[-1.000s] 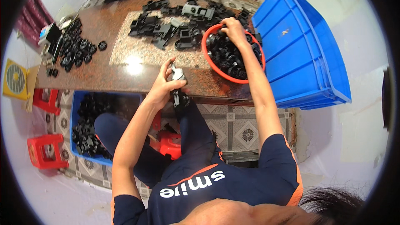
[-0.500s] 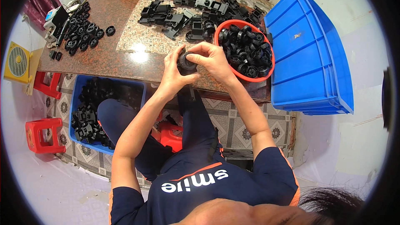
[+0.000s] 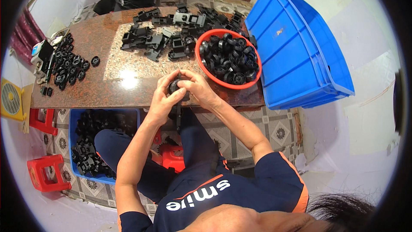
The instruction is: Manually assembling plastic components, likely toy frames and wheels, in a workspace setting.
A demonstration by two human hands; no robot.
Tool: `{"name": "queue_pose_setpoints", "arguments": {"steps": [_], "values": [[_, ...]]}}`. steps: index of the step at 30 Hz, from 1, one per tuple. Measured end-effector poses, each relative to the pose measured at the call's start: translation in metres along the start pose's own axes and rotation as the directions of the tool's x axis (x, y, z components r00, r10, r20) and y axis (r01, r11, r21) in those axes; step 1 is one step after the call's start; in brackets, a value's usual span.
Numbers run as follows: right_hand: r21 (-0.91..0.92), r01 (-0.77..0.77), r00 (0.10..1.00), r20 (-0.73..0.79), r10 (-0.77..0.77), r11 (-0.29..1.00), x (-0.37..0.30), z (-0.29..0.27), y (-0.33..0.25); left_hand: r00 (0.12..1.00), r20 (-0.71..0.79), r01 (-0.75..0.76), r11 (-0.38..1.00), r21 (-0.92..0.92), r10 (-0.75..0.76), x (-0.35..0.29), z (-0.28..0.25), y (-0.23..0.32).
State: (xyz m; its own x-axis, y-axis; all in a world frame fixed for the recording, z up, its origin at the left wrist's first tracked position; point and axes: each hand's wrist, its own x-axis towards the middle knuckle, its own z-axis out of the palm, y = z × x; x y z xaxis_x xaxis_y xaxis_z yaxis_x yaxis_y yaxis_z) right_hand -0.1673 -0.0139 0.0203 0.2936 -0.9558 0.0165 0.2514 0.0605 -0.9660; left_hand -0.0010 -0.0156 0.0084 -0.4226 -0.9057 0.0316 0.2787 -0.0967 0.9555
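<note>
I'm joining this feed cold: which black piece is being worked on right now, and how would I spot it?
Start at the brown stone table and its round red basin of black wheels. At the table's near edge, left of the basin, the left hand and right hand meet around one small black part. It alone is off the table, gripped in fingers.

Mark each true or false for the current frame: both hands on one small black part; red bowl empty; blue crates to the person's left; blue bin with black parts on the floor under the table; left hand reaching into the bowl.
1. Both hands, left hand and right hand, hold one small black round plastic part. True.
2. The round red plastic bowl is empty. False: it holds black wheels.
3. The stacked blue plastic crates stand to the person's left. False: right.
4. A blue floor bin holds black parts. True.
5. Left hand reaches into the bowl. False: it is at the part.
</note>
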Motion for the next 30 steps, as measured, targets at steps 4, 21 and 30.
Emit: {"name": "queue_pose_setpoints", "arguments": {"steps": [4,21,30], "values": [[-0.034,-0.099,0.994,0.035,0.100,0.994,0.004,-0.007,-0.001,0.992,-0.029,0.120,0.988,-0.100,-0.123,-0.001,0.000,-0.003],[-0.658,0.339,0.894,0.004,-0.447,0.672,0.025,-0.072,-0.039,0.881,-0.453,-0.051,0.926,-0.373,-0.134,0.021,-0.025,0.005],[-0.557,0.533,0.846,0.356,-0.397,0.637,0.002,0.002,-0.012,0.886,-0.444,-0.066,0.912,-0.404,-0.133,0.017,-0.032,0.005]]}}
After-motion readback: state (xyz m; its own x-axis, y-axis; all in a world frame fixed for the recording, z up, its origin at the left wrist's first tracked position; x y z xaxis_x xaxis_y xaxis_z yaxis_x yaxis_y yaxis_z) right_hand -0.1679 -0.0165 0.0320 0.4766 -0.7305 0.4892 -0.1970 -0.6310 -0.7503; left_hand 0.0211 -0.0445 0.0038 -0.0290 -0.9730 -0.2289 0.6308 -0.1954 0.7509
